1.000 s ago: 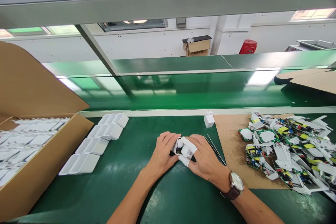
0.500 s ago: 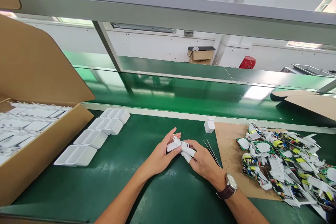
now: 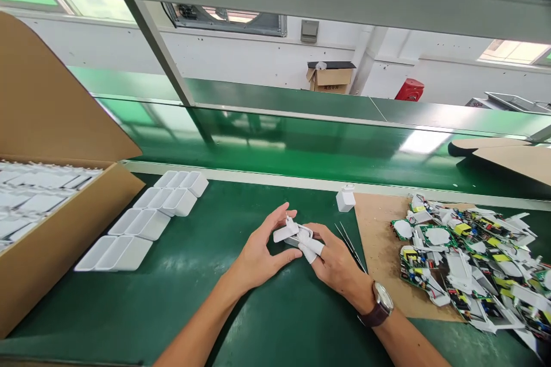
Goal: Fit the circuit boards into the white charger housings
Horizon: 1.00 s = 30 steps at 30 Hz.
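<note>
A small white plastic part point(image 3: 295, 236) is held above the green worktop, between my two hands. My left hand point(image 3: 258, 255) curls round its left side, with fingers behind it and the thumb stretched out below. From the right, my right hand point(image 3: 333, 255) grips the part; white coverings are on some of its fingertips. These coverings and the fingers hide much of the part. A pair of tweezers point(image 3: 350, 248) lies just right of my right hand. Beyond the tweezers stands a small white box-shaped piece point(image 3: 345, 199).
At left, an open cardboard box point(image 3: 81, 223) holds many white parts. Beside it, white plastic trays point(image 3: 144, 223) stand in a slanting line. Circuit boards with white pieces point(image 3: 465, 258) are heaped on a brown board point(image 3: 379, 264) at right. A green ledge point(image 3: 267, 149) runs behind.
The view has tilted down slightly. My left thumb has moved off the top of the white part to just below it, and more of the part shows.
</note>
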Each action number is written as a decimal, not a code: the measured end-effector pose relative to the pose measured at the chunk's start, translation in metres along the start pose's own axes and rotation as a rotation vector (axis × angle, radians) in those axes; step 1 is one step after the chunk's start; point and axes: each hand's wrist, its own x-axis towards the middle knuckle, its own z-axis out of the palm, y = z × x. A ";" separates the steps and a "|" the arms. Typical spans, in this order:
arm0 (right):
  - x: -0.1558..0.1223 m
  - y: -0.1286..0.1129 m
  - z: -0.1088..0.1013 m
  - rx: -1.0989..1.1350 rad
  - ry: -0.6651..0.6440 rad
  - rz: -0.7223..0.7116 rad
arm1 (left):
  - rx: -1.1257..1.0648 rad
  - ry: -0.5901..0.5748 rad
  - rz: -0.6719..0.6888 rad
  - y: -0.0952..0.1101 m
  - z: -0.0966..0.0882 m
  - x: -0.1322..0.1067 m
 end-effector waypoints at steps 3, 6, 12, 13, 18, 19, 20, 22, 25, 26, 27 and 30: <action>0.001 -0.003 -0.001 -0.012 -0.032 0.022 | 0.065 0.001 0.028 0.002 0.000 0.000; 0.003 -0.007 0.000 -0.021 -0.060 0.039 | 0.147 -0.014 0.003 0.002 -0.001 0.002; 0.006 -0.009 -0.002 0.058 -0.060 0.125 | 0.199 -0.056 -0.016 -0.002 -0.003 0.002; 0.006 -0.008 -0.004 0.100 -0.051 0.144 | 0.201 -0.059 -0.011 -0.003 -0.003 0.002; 0.005 -0.004 -0.007 0.289 0.031 0.242 | 0.219 -0.076 0.024 -0.005 -0.005 0.003; 0.005 -0.003 -0.007 0.279 0.016 0.225 | 0.218 -0.085 0.024 -0.005 -0.005 0.003; 0.005 -0.002 -0.006 0.253 -0.010 0.196 | 0.214 -0.093 0.018 -0.006 -0.005 0.004; 0.005 -0.001 -0.004 0.201 -0.066 0.151 | 0.204 -0.102 0.003 -0.008 -0.005 0.004; 0.006 -0.001 0.000 0.301 -0.033 0.230 | 0.185 -0.074 0.022 -0.009 -0.002 0.004; 0.007 -0.002 0.001 0.400 -0.001 0.304 | 0.185 -0.058 0.044 -0.009 -0.001 0.003; 0.009 -0.003 0.002 0.529 0.034 0.398 | 0.192 -0.043 0.074 -0.009 0.001 0.002; 0.014 -0.010 0.002 0.978 0.084 0.687 | 0.250 0.017 0.199 -0.005 0.009 0.000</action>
